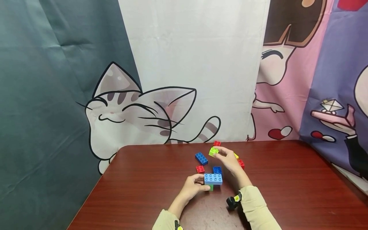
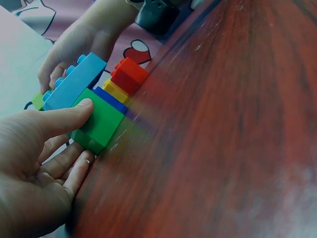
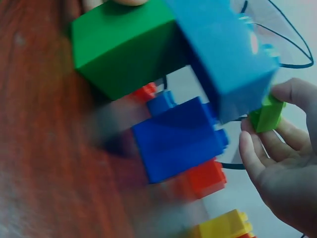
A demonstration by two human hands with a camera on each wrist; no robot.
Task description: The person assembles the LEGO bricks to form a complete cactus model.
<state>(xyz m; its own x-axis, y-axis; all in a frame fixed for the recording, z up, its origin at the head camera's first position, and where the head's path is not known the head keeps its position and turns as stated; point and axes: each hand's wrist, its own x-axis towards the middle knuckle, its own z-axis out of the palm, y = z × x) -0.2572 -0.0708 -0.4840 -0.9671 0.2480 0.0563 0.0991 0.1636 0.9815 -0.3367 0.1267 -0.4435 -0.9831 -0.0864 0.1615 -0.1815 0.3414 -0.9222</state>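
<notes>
My left hand (image 1: 192, 186) grips a green brick (image 2: 101, 124) with its thumb on one face. A long light blue brick (image 1: 213, 179) is stacked on top of the green one and juts out to the right. Farther forward, my right hand (image 1: 229, 160) pinches a small lime green brick (image 3: 267, 115) between thumb and fingers, raised apart from the stack. Just beyond the stack, a dark blue brick (image 1: 217, 170) sits on the table, largest in the right wrist view. The green brick's far side is hidden.
Around the hands on the brown table (image 1: 138, 191) lie a long blue brick (image 1: 201, 158), a small red brick (image 1: 200, 169) and another red brick (image 1: 217, 143) at the back. Beside the right wrist are a yellow brick (image 1: 236, 156) and a red brick (image 1: 241, 164).
</notes>
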